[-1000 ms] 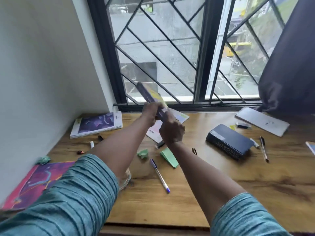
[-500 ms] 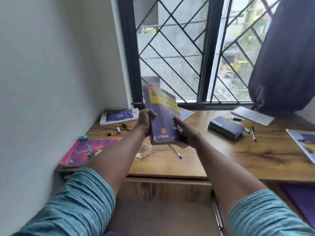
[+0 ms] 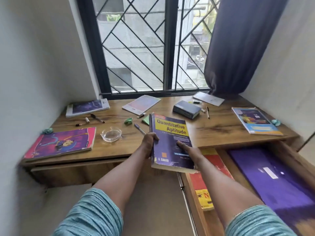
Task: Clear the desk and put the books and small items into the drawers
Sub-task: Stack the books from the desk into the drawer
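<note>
Purple book, clamped at its side edges by left hand and right hand fingers, hangs beyond the desk edge.

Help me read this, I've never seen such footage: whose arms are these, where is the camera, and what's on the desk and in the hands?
There is no machine here. The arms belong to a person, and the camera sits on that person's head, looking forward and down. The left hand and right hand both grip a purple book, held up off the desk. On the desk lie more books, pens, a glass dish and crumpled paper. At the lower right a drawer stands open, with a red book and a purple item inside.
</note>
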Motion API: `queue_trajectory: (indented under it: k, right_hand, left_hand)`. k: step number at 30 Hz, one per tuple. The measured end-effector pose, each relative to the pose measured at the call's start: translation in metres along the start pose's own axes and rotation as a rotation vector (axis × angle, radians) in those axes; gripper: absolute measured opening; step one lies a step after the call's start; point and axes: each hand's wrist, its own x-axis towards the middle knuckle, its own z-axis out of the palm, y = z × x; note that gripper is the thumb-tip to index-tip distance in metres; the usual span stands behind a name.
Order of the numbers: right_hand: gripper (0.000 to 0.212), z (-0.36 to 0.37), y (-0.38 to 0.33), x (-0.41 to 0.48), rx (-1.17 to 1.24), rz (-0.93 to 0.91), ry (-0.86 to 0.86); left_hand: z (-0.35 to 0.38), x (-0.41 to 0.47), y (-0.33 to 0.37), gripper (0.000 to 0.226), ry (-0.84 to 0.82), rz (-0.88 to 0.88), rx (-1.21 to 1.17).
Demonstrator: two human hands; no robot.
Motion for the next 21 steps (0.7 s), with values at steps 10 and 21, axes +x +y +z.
queue_trajectory:
  k: [10,21]
  right_hand:
    - [0.041,-0.131,0.051,-0.038,-0.288,-0.007,0.195]
    - [0.047,-0.226,0.071,-0.053,-0.585,-0.021,0.158]
  left_hand:
    - [0.102,-0.039,-0.089,0.013,-0.062,-0.131,0.055]
    - [0.178,-0.085,-0.149,0.023,0.063,-0.295,0.183]
